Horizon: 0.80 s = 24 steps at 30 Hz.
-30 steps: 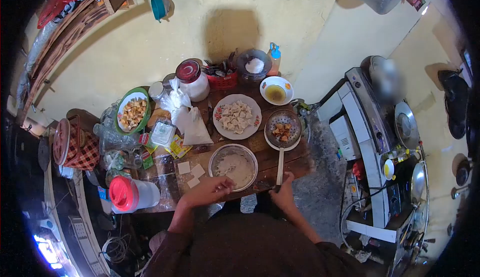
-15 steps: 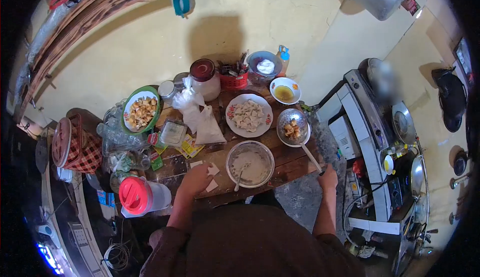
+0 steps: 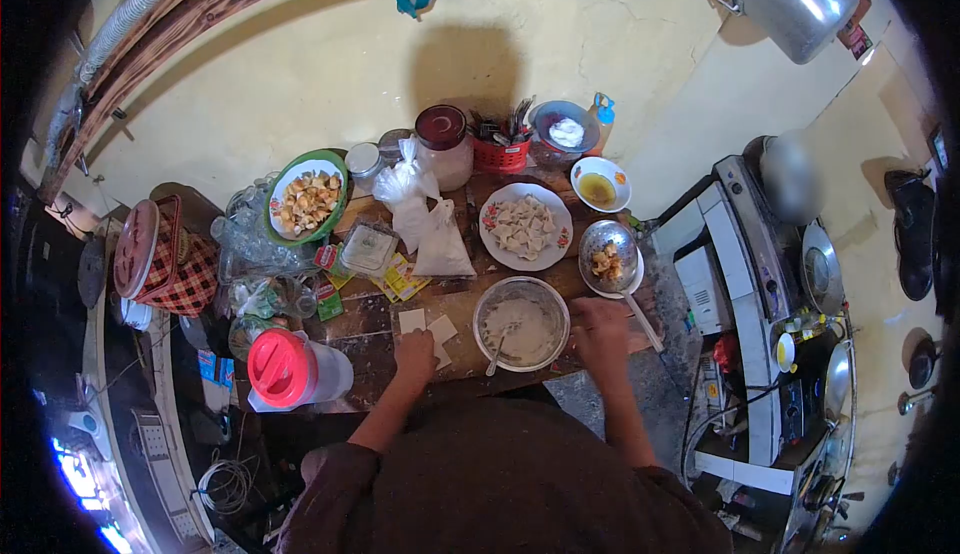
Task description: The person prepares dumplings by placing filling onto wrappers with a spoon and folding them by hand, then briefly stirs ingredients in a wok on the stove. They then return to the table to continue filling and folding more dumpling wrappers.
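Note:
My left hand point(image 3: 416, 355) rests at the table's front edge, touching the pale square pieces point(image 3: 441, 329); its fingers are curled and what they pinch, if anything, is hidden. To the right of the metal bowl of batter point(image 3: 530, 326), in which a spoon point(image 3: 496, 354) leans, is my right hand point(image 3: 602, 339), blurred by motion. Beyond it, a skimmer point(image 3: 612, 254) with browned pieces rests over a white bowl, its handle point(image 3: 645, 324) free of my hand. A floral plate point(image 3: 489, 219) behind the batter holds pale cut pieces.
At the left stand a green-rimmed bowl of browned pieces point(image 3: 310, 199), a pitcher with a red lid point(image 3: 284, 369) and a checkered container point(image 3: 180, 274). Flour bags point(image 3: 441, 244), a jar point(image 3: 443, 159) and a bowl of yellow liquid point(image 3: 600, 186) are farther back. A stove point(image 3: 750, 234) is at the right.
My right hand has let go of the skimmer handle and moved left toward the batter bowl. My left hand stays by the pale squares. The whole view has shifted.

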Each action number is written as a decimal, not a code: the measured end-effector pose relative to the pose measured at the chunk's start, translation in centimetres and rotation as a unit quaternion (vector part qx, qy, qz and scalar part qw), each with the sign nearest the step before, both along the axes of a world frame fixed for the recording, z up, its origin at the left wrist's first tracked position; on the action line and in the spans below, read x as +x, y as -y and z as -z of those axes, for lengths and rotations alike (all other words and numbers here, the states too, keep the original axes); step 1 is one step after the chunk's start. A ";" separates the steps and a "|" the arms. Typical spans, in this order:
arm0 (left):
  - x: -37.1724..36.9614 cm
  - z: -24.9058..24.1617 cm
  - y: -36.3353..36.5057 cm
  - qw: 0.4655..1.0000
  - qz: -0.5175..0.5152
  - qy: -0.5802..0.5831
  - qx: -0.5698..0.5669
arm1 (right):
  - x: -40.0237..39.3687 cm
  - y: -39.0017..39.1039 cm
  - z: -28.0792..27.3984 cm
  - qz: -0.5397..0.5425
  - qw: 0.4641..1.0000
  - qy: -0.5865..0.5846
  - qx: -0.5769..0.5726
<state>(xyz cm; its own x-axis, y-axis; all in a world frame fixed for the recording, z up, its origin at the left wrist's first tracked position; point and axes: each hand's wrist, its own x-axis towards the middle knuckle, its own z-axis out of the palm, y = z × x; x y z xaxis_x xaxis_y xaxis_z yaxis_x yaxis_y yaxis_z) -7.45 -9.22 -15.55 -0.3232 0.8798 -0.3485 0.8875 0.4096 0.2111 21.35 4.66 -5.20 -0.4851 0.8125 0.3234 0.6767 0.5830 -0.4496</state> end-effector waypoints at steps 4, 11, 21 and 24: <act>0.4 1.5 0.0 1.000 0.005 -0.020 0.024 | -5.0 2.0 4.8 -0.189 0.979 0.068 0.023; 0.7 1.8 -0.1 0.998 -0.010 -0.037 0.039 | -7.2 1.4 6.1 -0.263 0.951 0.162 0.008; -0.4 1.3 -1.5 1.000 0.010 -0.002 0.001 | -5.1 0.6 2.7 -0.093 0.987 -0.102 -0.085; -0.6 2.1 -1.4 0.999 0.015 -0.007 0.046 | -4.6 0.7 1.3 -0.092 0.984 -0.142 -0.053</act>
<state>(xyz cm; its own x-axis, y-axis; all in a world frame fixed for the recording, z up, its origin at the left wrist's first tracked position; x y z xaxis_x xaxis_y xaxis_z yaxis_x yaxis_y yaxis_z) -8.06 -7.80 -17.66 -0.3010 0.9172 -0.2610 0.9018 0.3628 0.2348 16.78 3.97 -6.54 -0.5287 0.7559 0.3862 0.4021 0.6237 -0.6703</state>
